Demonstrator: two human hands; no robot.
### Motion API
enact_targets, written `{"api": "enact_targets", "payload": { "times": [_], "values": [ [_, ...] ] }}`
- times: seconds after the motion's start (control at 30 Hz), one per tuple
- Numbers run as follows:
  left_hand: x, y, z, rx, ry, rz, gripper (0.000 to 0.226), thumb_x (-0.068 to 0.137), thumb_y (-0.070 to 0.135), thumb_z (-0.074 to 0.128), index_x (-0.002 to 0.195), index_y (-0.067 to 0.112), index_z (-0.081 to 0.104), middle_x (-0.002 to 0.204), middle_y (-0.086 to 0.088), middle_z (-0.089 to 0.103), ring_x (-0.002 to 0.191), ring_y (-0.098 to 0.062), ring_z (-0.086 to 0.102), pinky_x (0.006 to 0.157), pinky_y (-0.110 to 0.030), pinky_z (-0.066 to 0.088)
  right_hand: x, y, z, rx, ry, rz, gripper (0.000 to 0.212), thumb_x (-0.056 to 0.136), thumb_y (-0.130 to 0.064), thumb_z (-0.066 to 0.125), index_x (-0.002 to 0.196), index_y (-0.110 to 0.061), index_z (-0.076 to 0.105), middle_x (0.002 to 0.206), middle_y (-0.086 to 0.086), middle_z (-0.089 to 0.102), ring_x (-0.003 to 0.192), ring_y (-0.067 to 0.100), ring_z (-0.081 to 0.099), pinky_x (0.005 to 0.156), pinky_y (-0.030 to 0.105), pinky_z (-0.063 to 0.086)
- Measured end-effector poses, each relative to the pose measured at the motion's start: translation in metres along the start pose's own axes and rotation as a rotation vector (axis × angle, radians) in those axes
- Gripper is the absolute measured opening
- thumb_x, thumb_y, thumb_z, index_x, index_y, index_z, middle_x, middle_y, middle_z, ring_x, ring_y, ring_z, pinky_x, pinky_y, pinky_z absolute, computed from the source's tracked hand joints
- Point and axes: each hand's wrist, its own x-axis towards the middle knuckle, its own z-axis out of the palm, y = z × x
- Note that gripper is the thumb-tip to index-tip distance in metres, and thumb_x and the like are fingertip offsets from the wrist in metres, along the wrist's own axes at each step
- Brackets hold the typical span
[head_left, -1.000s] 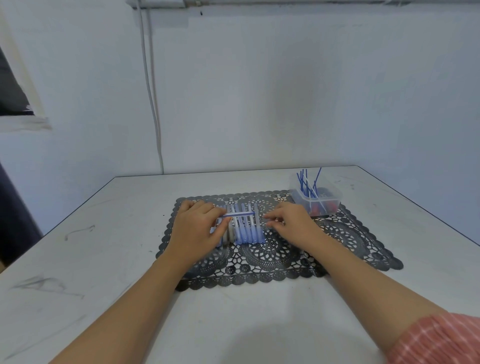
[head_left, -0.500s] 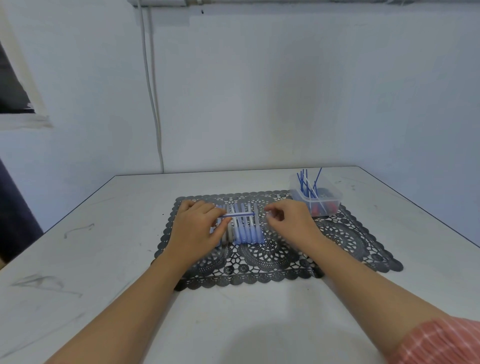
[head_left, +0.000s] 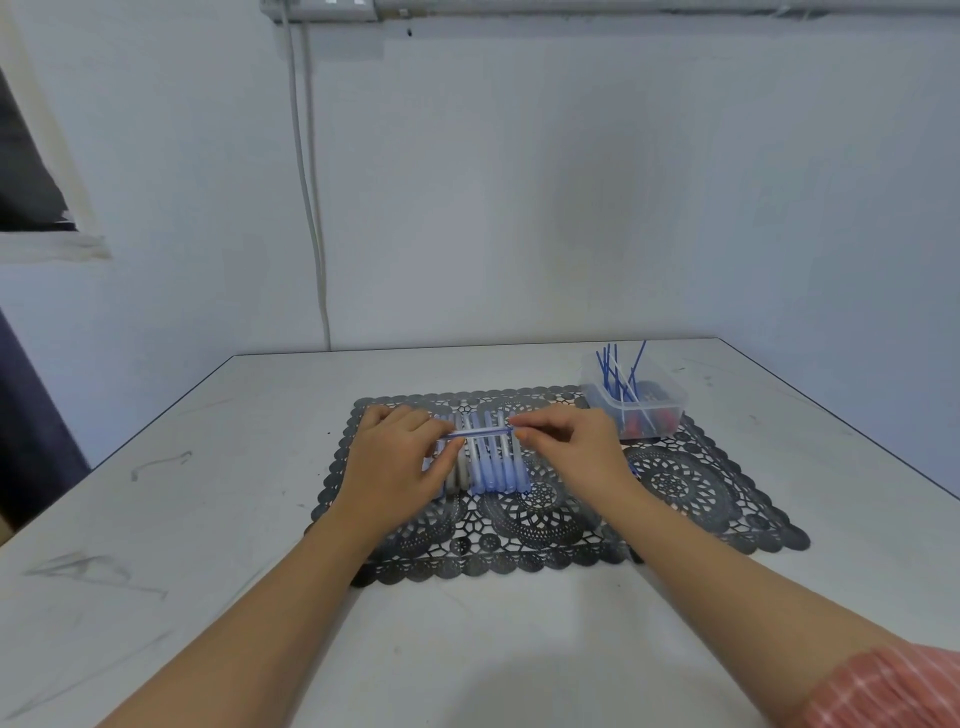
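With left grip (head_left: 396, 462) clamped on pen (head_left: 483, 432) and right grip (head_left: 576, 447) pinching its end — hold level, press straight in, avoid nudging row (head_left: 496, 470) beneath.

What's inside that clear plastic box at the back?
Thin blue sticks and a white one lean up out of the clear plastic box. Red and dark bits lie at the bottom; the wall blurs what they are.
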Motion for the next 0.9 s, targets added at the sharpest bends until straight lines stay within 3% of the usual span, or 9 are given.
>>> {"api": "enact_targets", "payload": {
  "times": [0.1, 0.33, 0.5, 0.7, 0.9],
  "values": [
    [-0.0003, 0.0006, 0.0006, 0.001, -0.005, 0.003, 0.031, 0.087, 0.039, 0.046, 0.086, 0.021, 0.071, 0.071, 0.011, 0.062, 0.067, -0.012, 0.056, 0.076, -0.029, 0.032, 0.0, 0.0005, 0.001, 0.079, -0.006, 0.013, 0.028, 0.079, -0.004, 0.069, 0.082, -0.032, 0.071, 0.081, -0.008, 0.07, 0.07, -0.003, 0.062, 0.072, 0.019, 0.05],
    [0.0002, 0.0022, 0.0, -0.019, 0.001, -0.025, 0.032, 0.086, 0.039, 0.045, 0.088, 0.021, 0.071, 0.07, 0.012, 0.06, 0.067, -0.011, 0.054, 0.075, -0.028, 0.031, -0.0009, 0.001, 0.0026, 0.115, -0.01, 0.006, 0.027, 0.077, -0.003, 0.071, 0.082, -0.03, 0.072, 0.08, -0.007, 0.071, 0.076, 0.005, 0.066, 0.076, 0.023, 0.054],
    [-0.0005, 0.0034, -0.0004, -0.02, -0.003, -0.003, 0.031, 0.087, 0.039, 0.046, 0.088, 0.02, 0.071, 0.07, 0.011, 0.062, 0.067, -0.01, 0.055, 0.075, -0.027, 0.03, -0.0017, 0.0016, 0.0033, 0.077, -0.007, 0.001, 0.019, 0.079, -0.004, 0.07, 0.091, -0.018, 0.074, 0.083, -0.004, 0.071, 0.078, 0.007, 0.066, 0.076, 0.022, 0.054],
    [-0.0002, 0.0033, -0.0007, -0.019, -0.004, 0.007, 0.031, 0.087, 0.038, 0.046, 0.088, 0.02, 0.071, 0.07, 0.01, 0.062, 0.067, -0.011, 0.055, 0.075, -0.028, 0.031, -0.0028, -0.0014, 0.0031, 0.153, -0.044, 0.022, 0.022, 0.085, -0.001, 0.062, 0.095, -0.019, 0.069, 0.073, 0.003, 0.068, 0.058, 0.003, 0.058, 0.062, 0.019, 0.051],
    [0.0001, 0.0065, -0.0018, -0.018, 0.005, -0.039, 0.033, 0.087, 0.039, 0.045, 0.088, 0.02, 0.071, 0.069, 0.01, 0.06, 0.068, -0.011, 0.055, 0.074, -0.029, 0.034, -0.0035, -0.002, 0.0046, 0.185, -0.058, 0.045, 0.013, 0.088, -0.01, 0.06, 0.095, -0.019, 0.066, 0.074, 0.01, 0.067, 0.061, 0.01, 0.06, 0.062, 0.023, 0.053]
  ]
}}
